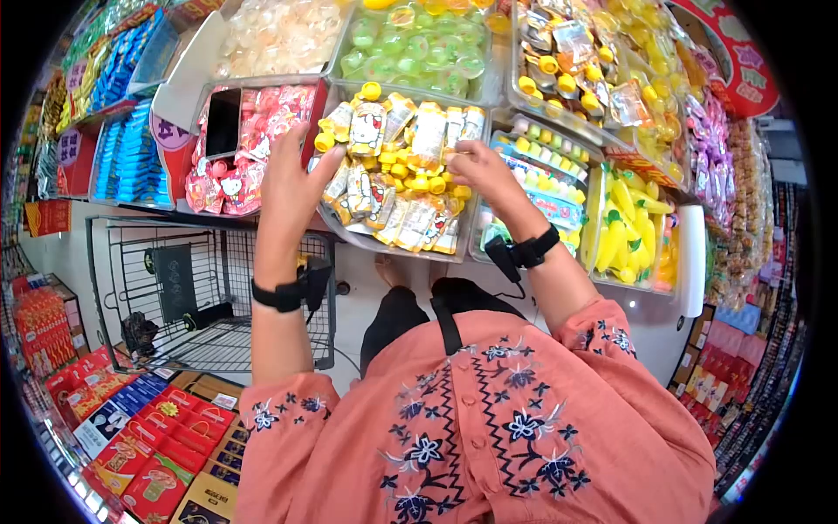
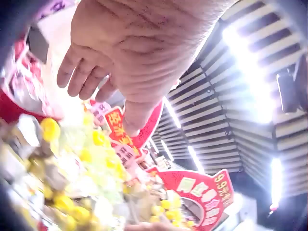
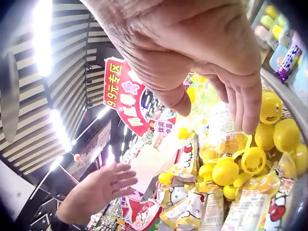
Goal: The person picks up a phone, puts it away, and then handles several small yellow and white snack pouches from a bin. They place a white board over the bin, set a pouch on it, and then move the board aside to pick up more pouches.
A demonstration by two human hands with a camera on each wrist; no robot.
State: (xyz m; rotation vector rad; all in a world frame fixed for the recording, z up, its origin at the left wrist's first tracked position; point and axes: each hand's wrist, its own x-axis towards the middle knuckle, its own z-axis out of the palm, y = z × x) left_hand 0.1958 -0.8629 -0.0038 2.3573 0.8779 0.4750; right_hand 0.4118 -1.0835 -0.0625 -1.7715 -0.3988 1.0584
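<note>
A clear bin (image 1: 445, 253) holds many spouted pouches (image 1: 428, 135) with round yellow caps and a white cartoon cat. My left hand (image 1: 288, 170) hovers at the bin's left side, thumb spread from the fingers and palm bare in the left wrist view. Over the right part of the bin is my right hand (image 1: 484, 170), its fingers pointing down at the pouches. In the right wrist view, the right fingertips (image 3: 249, 122) come right beside a pouch, with the thumb held apart; nothing is enclosed between them.
A black phone (image 1: 223, 122) lies on pink packs (image 1: 292, 109) in the left bin. Behind are bins of green jelly cups (image 1: 415, 57) and pale ones (image 1: 279, 39). Yellow banana-shaped packs (image 1: 627, 223) are at right. A wire shopping cart (image 1: 209, 288) stands below left.
</note>
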